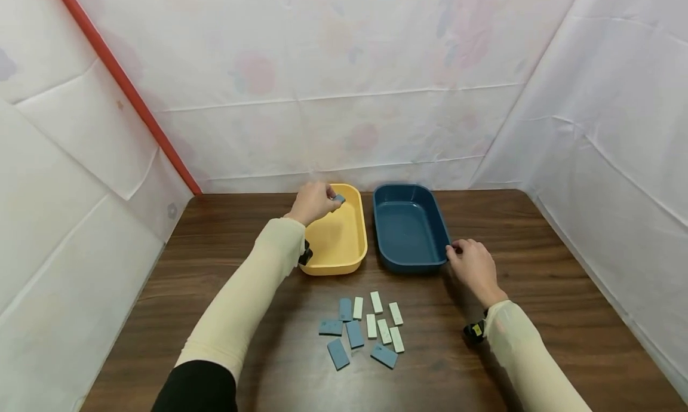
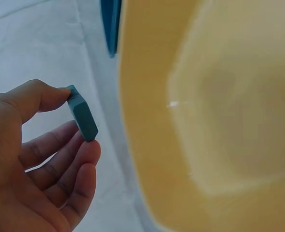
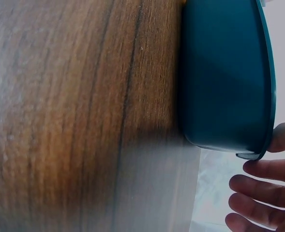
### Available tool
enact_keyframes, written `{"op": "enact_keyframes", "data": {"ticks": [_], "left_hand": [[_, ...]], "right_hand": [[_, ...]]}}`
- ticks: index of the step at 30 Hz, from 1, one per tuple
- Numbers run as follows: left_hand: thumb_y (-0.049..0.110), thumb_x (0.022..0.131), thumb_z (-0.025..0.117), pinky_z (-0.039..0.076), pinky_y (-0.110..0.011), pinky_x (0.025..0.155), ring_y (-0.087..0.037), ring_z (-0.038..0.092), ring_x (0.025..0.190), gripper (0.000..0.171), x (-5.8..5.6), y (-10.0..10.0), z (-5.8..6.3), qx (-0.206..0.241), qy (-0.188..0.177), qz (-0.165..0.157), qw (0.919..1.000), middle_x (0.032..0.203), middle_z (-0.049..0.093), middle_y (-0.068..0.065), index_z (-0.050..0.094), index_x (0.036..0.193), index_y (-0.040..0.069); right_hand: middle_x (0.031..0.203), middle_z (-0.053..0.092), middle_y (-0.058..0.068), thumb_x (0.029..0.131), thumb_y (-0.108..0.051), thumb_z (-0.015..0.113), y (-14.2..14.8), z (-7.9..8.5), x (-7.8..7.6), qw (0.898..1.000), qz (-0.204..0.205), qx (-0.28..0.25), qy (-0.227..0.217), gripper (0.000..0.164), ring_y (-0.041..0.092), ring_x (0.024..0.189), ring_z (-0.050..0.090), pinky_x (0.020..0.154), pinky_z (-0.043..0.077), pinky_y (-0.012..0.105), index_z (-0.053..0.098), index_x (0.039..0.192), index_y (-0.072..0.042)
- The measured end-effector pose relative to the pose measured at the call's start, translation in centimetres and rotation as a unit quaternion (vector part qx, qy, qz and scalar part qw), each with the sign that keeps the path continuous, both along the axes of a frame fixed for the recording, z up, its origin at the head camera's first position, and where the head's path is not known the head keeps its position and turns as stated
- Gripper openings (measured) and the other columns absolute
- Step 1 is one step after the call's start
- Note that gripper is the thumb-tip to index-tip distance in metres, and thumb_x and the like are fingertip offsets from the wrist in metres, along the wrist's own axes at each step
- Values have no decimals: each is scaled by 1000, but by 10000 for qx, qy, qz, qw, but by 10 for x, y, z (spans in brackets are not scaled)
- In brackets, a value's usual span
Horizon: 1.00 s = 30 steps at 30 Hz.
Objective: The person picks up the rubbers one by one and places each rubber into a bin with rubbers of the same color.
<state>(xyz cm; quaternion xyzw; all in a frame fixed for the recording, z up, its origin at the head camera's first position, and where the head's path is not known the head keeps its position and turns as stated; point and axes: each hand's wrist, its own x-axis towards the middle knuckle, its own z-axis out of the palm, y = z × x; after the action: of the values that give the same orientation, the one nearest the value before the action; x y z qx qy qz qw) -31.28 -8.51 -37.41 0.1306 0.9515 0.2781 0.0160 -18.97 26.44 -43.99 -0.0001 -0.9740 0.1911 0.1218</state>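
My left hand (image 1: 313, 203) is over the far left part of the yellow bin (image 1: 362, 245), pinching a small blue-grey rectangular block (image 1: 339, 199) between thumb and fingertips. In the left wrist view the block (image 2: 83, 115) hangs tilted beside the bin's rim, apart from it. At the near right corner of the dark blue bin (image 1: 412, 236), my right hand (image 1: 475, 270) pinches the rim with thumb and index finger, the other fingers spread. Several blue-grey blocks (image 1: 338, 353) and several pale green blocks (image 1: 397, 340) lie loose on the table in front of the bins.
The two bins stand side by side on a dark wood table (image 1: 177, 298), near its back edge. White patterned sheeting (image 1: 333, 89) hangs behind and on both sides. A red strip (image 1: 129, 89) runs down the left back corner.
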Motion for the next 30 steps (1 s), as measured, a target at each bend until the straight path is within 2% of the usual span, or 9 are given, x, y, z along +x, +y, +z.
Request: {"op": "enact_keyframes", "data": {"ticks": [4, 6, 11, 14, 18, 23, 25, 30], "left_hand": [[30, 93, 65, 52, -37, 83, -21, 66, 82, 24, -2, 2, -8, -174, -300, 236, 9991, 88, 75, -6, 71, 96, 8], [29, 93, 65, 51, -35, 74, -20, 64, 77, 24, -2, 4, -10, -187, -462, 314, 9983, 88, 74, -8, 71, 94, 7], [29, 92, 65, 40, -27, 57, -12, 43, 50, 33, -6, 8, -18, -456, -564, 164, 9972, 59, 63, -3, 68, 66, 8], [29, 91, 65, 37, -26, 52, -10, 34, 44, 37, -8, 11, -25, -679, -628, 50, 9957, 46, 50, 3, 68, 62, 6], [27, 90, 68, 38, -27, 51, -11, 37, 44, 34, -10, 12, -30, -866, -748, 201, 9932, 45, 44, 3, 69, 63, 5], [23, 88, 70, 39, -27, 54, -14, 42, 51, 39, -9, 11, -39, -1180, -765, 358, 9894, 51, 43, 2, 51, 56, 13], [24, 88, 69, 40, -28, 55, -15, 44, 53, 39, -7, 10, -43, -1310, -814, 355, 9874, 53, 44, 2, 48, 56, 14], [26, 90, 65, 42, -30, 55, -16, 47, 54, 35, -9, 8, -55, -1469, -943, 374, 9839, 54, 49, 1, 54, 59, 14]], "right_hand": [[101, 68, 24, 96, -24, 57, -3, -1, -1, 10000, 47, -6, 66, 33, 41, 97, 61, 82, 49, 55, 70, 104, 5], [101, 68, 23, 96, -23, 57, -4, -1, -1, 9999, 66, -23, 84, 32, 41, 97, 61, 83, 49, 55, 70, 104, 5], [102, 68, 23, 96, -22, 56, -5, 1, 0, 10000, 61, -55, 41, 32, 41, 98, 61, 84, 48, 54, 69, 106, 5], [103, 68, 23, 96, -22, 56, -4, 0, 1, 10000, 21, -65, 37, 32, 40, 98, 61, 84, 48, 54, 69, 106, 5], [102, 68, 24, 97, -22, 56, -3, 0, 0, 10000, 38, -85, 28, 32, 40, 98, 61, 84, 48, 54, 69, 106, 5], [101, 68, 23, 96, -22, 57, -4, -1, 0, 9999, 59, -102, 44, 31, 40, 96, 61, 83, 48, 54, 69, 105, 5], [100, 68, 23, 96, -22, 57, -4, -2, 0, 9999, 88, -101, 58, 31, 39, 95, 61, 82, 48, 54, 69, 104, 5], [98, 68, 22, 96, -22, 57, -6, -3, -1, 9998, 131, -91, 85, 31, 39, 94, 61, 82, 49, 53, 70, 104, 5]]}}
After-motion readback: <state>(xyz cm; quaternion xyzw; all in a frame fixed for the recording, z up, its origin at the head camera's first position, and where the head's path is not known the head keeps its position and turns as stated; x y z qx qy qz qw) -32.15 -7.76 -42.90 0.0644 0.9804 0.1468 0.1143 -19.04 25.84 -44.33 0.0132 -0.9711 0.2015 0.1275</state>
